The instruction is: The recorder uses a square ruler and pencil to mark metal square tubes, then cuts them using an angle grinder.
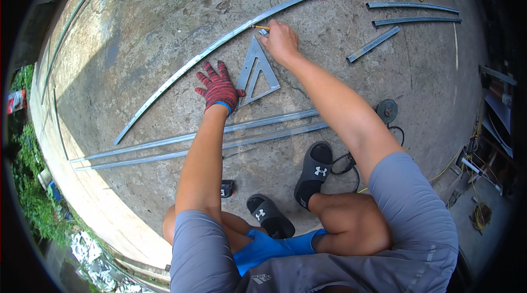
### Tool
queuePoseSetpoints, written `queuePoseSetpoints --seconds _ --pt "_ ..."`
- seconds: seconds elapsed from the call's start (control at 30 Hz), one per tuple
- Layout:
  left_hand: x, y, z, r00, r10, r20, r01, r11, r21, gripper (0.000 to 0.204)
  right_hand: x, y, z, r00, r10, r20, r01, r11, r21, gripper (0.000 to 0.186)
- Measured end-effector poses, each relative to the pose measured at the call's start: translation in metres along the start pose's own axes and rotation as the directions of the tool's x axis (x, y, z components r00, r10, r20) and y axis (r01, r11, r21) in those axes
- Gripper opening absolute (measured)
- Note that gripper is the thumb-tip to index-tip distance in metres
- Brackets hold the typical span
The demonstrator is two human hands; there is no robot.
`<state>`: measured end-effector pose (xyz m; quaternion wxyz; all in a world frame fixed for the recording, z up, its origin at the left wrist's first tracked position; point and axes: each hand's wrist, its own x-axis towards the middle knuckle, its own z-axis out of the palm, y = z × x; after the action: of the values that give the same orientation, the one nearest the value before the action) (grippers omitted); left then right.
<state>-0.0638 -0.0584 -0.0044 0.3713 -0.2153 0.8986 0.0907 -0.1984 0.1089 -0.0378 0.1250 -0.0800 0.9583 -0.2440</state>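
My left hand (219, 87), in a red and dark knitted glove, lies with its fingers spread. Its thumb reaches the edge of a grey triangular speed square (268, 75) lying on the concrete, and its fingertips are close to a long metal channel (200, 57). Bare, my right hand (280, 41) is closed around a yellow pencil (260, 27), whose tip points left at the channel. A small bluish-grey piece (263, 32) shows beside those fingers; I cannot tell what it is. The square's top corner points toward the pencil.
Two long metal strips (263, 121) cross the ground before my feet. Short channel pieces (373, 45) lie at the far right. An angle grinder's disc (387, 111) and its cable (403, 135) are right of my arm. A tape measure (226, 189) sits near my left sandal (269, 216).
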Motion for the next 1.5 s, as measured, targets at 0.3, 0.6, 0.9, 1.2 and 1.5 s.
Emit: queuePoseSetpoints --seconds 0.3,0.6,0.9,1.2,1.5 --pt "-0.001 -0.005 -0.001 1.000 0.000 0.007 0.000 1.000 -0.009 0.123 0.001 0.031 -0.043 0.994 -0.039 0.101 0.049 0.994 -0.100 0.035" --pt "-0.001 0.003 -0.006 0.999 -0.009 0.035 0.008 1.000 0.014 0.122 0.018 0.049 -0.062 0.988 -0.093 0.120 0.102 0.992 -0.076 0.036" --pt "-0.001 -0.001 -0.003 1.000 -0.006 0.028 0.006 1.000 0.008 0.123 0.004 0.057 -0.059 0.977 -0.179 0.113 0.179 0.984 0.013 0.041" --pt "-0.002 0.000 -0.006 0.999 -0.010 0.034 0.010 1.000 0.005 0.123 0.032 0.062 -0.050 0.978 -0.077 0.195 0.072 0.997 0.033 0.040" --pt "-0.001 0.002 -0.004 0.999 -0.009 0.041 0.008 1.000 0.020 0.122 0.037 0.057 -0.048 0.999 0.031 0.026 -0.033 0.995 0.098 0.030"
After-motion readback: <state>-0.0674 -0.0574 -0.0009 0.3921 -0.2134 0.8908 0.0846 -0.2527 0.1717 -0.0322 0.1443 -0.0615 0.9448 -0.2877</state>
